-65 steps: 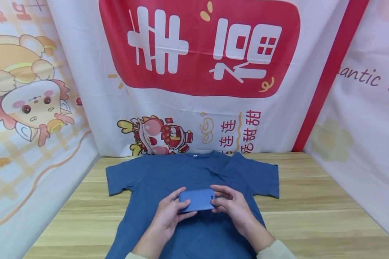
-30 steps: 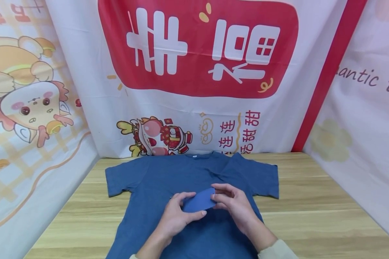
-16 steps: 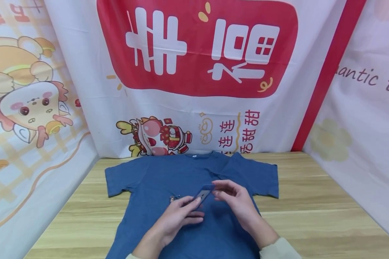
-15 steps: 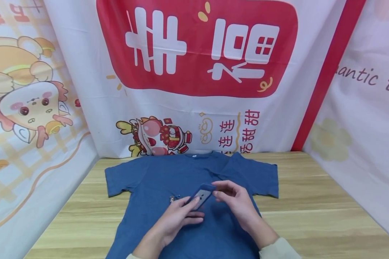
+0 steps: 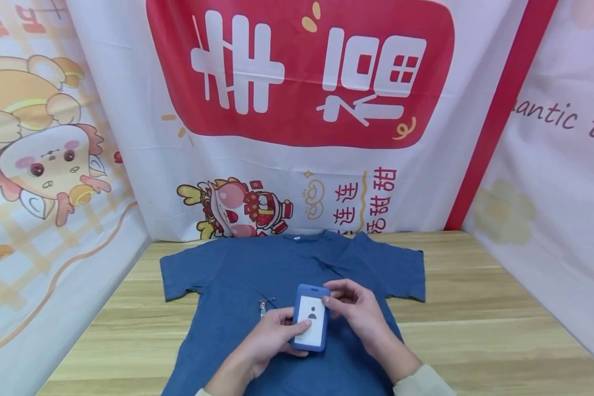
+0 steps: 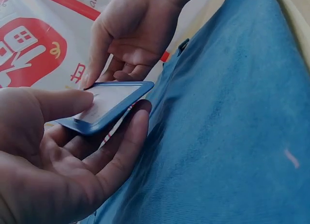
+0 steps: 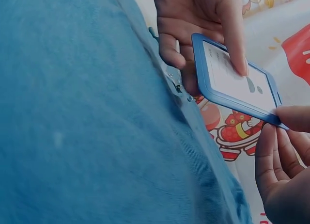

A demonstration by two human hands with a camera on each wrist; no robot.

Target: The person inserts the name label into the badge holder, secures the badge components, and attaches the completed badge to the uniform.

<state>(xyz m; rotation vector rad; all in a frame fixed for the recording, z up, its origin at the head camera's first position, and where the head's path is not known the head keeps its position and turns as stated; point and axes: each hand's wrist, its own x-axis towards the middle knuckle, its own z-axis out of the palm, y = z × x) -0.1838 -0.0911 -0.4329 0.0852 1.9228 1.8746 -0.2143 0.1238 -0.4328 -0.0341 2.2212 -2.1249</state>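
Observation:
A blue badge holder (image 5: 318,331) with a white card bearing a dark person icon is held over the shirt, card side up, its slotted end away from me. My left hand (image 5: 271,336) grips its left side, thumb on the card and fingers beneath, as the left wrist view shows. My right hand (image 5: 357,311) pinches the upper right corner between thumb and fingertips; in the right wrist view those fingertips (image 7: 271,132) meet at the blue frame. Just beyond my left hand, a small metal-and-clear clip (image 5: 263,307) lies on the blue T-shirt (image 5: 272,267).
The T-shirt lies spread on a wood-grain table (image 5: 475,308), sleeves out to both sides and collar toward the back. Printed white cloths hang as walls; the back cloth (image 5: 153,181) carries red and white lettering.
The badge holder has turned over from its plain blue back to its card side, and from lying crosswise to lengthwise. The small clip has come into view beside my left hand.

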